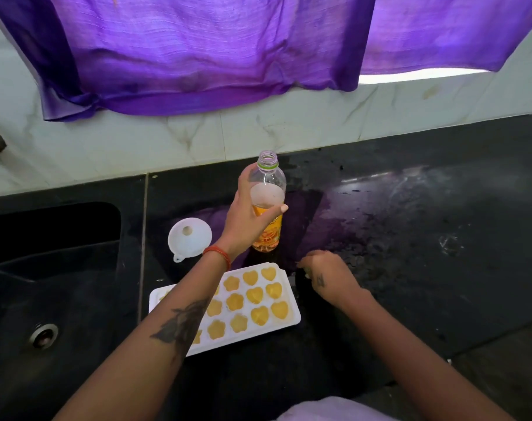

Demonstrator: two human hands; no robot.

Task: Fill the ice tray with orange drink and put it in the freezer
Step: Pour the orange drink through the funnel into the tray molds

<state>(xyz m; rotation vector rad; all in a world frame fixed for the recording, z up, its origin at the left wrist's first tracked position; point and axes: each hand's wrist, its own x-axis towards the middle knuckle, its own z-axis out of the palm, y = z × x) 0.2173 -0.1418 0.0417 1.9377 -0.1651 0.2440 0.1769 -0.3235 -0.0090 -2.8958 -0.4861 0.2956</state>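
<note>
**Tray filled, freezer step still to come**

Nearest the camera, the white ice tray (228,311) lies flat on the dark surface (410,238), partly crossed by the left forearm. Every heart- and flower-shaped pocket that can be seen is filled with orange drink; the few pockets under the arm cannot be checked. The filling is therefore judged to be done, or very nearly so.

Just beyond the tray's right corner, the right hand (325,275) is held low over the surface with its fingers curled downward. Whether something small, perhaps the cap, is pinched under them cannot be told.

Farther back, the bottle (267,208) is stood upright on the surface, uncapped and about half full. It is gripped around its middle by the left hand (249,214), thumb on one side and fingers wrapped behind. A white funnel (189,235) is laid just to its left, near the sink (46,284).

No freezer is in view. What is left, by this reading: the bottle released and capped, the tray lifted level and carried to the freezer without spilling.
</note>
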